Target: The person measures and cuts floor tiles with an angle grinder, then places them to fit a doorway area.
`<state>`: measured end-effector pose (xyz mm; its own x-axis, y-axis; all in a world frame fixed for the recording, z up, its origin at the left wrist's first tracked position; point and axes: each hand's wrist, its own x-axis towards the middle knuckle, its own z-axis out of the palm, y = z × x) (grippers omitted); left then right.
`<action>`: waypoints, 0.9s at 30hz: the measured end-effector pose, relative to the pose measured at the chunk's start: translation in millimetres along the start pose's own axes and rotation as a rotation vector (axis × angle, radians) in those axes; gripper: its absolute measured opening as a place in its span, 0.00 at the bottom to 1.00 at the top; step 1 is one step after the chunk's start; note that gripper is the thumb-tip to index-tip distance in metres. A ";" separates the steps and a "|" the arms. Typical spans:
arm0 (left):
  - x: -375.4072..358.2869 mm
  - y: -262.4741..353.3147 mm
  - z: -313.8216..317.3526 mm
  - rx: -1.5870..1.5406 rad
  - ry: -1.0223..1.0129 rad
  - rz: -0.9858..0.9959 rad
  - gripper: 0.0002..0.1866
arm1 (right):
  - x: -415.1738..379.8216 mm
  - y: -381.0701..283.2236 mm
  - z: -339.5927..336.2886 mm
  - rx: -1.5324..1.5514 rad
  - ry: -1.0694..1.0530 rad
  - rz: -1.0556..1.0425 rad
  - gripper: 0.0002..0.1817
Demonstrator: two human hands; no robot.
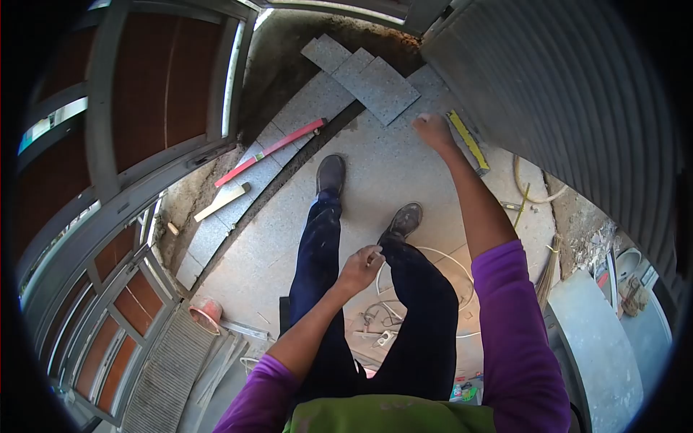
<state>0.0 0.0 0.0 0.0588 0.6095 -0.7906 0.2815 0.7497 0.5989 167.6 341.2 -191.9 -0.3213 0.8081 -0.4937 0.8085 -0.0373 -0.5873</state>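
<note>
My left hand [360, 268] is held in front of my left thigh and knee area, between my legs, its fingers curled together. Something small and pale may be pinched there, too small to name. Farther forward, my right hand [433, 132] is closed above the floor, its grip hidden. Nearest to it are a yellow spirit level [469, 143] and several loose grey speckled tiles [386, 88], stacked overlapping. To the left, a red spirit level [271, 152] and a pale wooden block [221, 202] lie across a row of laid tiles [207, 239].
Metal-framed panels [166, 79] stand at left, a corrugated shutter [563, 94] at right. A reddish bucket [206, 315] sits at lower left. Cables [382, 314] lie behind my legs, a broom [548, 270] at right. A narrow gap [289, 167] runs beside the tile row.
</note>
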 end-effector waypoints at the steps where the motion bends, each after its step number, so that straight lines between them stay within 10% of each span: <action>1: -17.5 11.2 2.4 0.001 -0.034 -0.009 0.22 | -5.2 -1.4 -5.1 0.045 -0.011 0.006 0.23; 13: 54.3 59.0 -102.2 0.057 -0.078 0.065 0.23 | 218.3 55.0 119.4 -0.301 0.252 -0.091 0.25; 27: 76.6 86.1 -166.3 -0.067 -0.107 0.053 0.21 | 234.9 51.9 113.4 0.023 0.084 0.143 0.30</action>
<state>-130.5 154.1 12.2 0.1747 0.6208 -0.7643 0.2109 0.7346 0.6449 78.2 462.4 -411.2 -0.1601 0.8401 -0.5183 0.8314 -0.1683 -0.5296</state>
